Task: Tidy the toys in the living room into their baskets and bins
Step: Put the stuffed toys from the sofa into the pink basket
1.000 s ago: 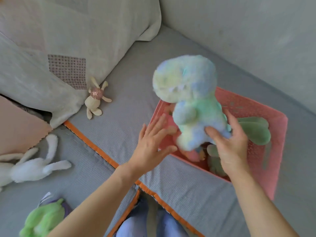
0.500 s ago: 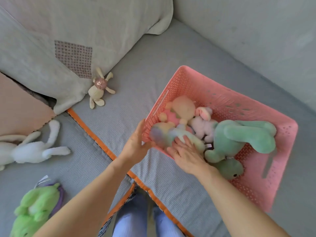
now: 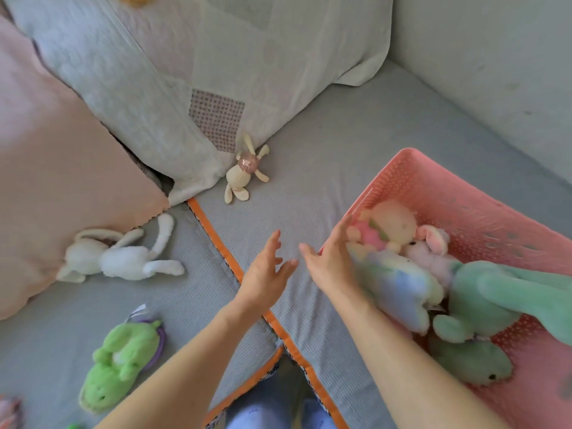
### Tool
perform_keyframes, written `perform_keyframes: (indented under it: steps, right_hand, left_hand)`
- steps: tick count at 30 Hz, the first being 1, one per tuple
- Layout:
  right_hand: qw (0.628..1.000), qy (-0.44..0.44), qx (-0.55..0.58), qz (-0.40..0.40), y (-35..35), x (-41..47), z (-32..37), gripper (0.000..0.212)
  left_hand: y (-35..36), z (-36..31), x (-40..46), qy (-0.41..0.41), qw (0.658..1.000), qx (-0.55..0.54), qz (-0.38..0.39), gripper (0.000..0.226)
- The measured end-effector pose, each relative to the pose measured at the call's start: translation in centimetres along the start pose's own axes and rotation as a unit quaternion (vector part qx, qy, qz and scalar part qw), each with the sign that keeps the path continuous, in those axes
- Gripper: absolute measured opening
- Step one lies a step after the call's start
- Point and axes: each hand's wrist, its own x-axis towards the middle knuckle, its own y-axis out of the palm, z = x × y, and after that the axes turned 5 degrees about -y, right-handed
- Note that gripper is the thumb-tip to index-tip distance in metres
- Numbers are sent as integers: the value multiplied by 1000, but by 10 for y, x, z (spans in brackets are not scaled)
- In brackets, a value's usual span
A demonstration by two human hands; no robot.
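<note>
A pink perforated basket point(image 3: 483, 212) stands at the right on the grey mat. Inside lie a pastel tie-dye plush point(image 3: 399, 286), a mint green plush point(image 3: 501, 292), a small pink bunny point(image 3: 431, 243) and a peach-headed doll point(image 3: 391, 224). My right hand point(image 3: 329, 261) hovers with straight fingers at the basket's near left corner, holding nothing. My left hand point(image 3: 266, 274) is beside it over the mat, fingers spread and empty. Loose on the mat are a cream bunny point(image 3: 240, 178), a white bunny point(image 3: 120, 255) and a bright green plush point(image 3: 119, 363).
A large patchwork pillow point(image 3: 185, 72) and a pink cushion point(image 3: 62, 168) lean at the back left. A pale wall point(image 3: 495, 57) rises behind the basket. An orange-edged mat seam point(image 3: 216, 233) runs diagonally. My knees in blue trousers point(image 3: 278, 407) show at the bottom.
The tie-dye plush went from held above the basket to lying inside it. Both hands have let go and drawn back left, off the basket. The view has swung left.
</note>
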Motion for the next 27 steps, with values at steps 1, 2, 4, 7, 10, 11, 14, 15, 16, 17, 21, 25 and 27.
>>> perform_keyframes:
  steps: [1, 2, 4, 7, 10, 11, 14, 15, 16, 17, 21, 25, 27]
  right_hand:
    - [999, -3, -32, -30, 10, 1, -1, 88]
    - [996, -6, -66, -59, 16, 2, -3, 86]
    - [987, -10, -128, -95, 22, 4, -4, 85]
    - [979, 5, -176, -101, 25, 15, 0, 84]
    - [977, 11, -175, -120, 30, 16, 3, 85]
    - [976, 17, -180, -125, 33, 16, 4, 86]
    - [970, 28, -194, -140, 41, 20, 6, 88]
    - [969, 28, -198, -144, 44, 23, 5, 89]
    - [969, 30, -201, -141, 46, 25, 7, 89]
    - [968, 38, -207, -135, 50, 27, 8, 88]
    - [963, 46, -228, -137, 54, 30, 12, 90]
    - [962, 30, -231, -140, 54, 29, 10, 90]
    - [962, 27, -228, -144, 51, 27, 9, 88]
  left_hand:
    - [-13, 6, 9, -10, 1000, 10, -13, 65]
    - [-25, 10, 18, -20, 999, 19, -20, 63]
    - [-50, 20, 41, -44, 998, 44, -22, 61]
    - [-82, 32, 83, -59, 992, 108, -24, 58]
    - [-105, 39, 122, -62, 975, 211, -26, 53]
    - [-111, 41, 137, -63, 970, 235, -22, 52]
    - [-122, 49, 177, -60, 962, 265, 7, 54]
    - [-123, 51, 191, -58, 962, 266, 16, 55]
    - [-124, 52, 202, -57, 963, 262, 21, 56]
    - [-124, 54, 214, -55, 965, 254, 22, 57]
    - [-117, 63, 245, -27, 976, 218, -1, 66]
    - [-103, 73, 261, -23, 971, 238, 6, 74]
    - [-93, 75, 257, -53, 958, 281, 10, 63]
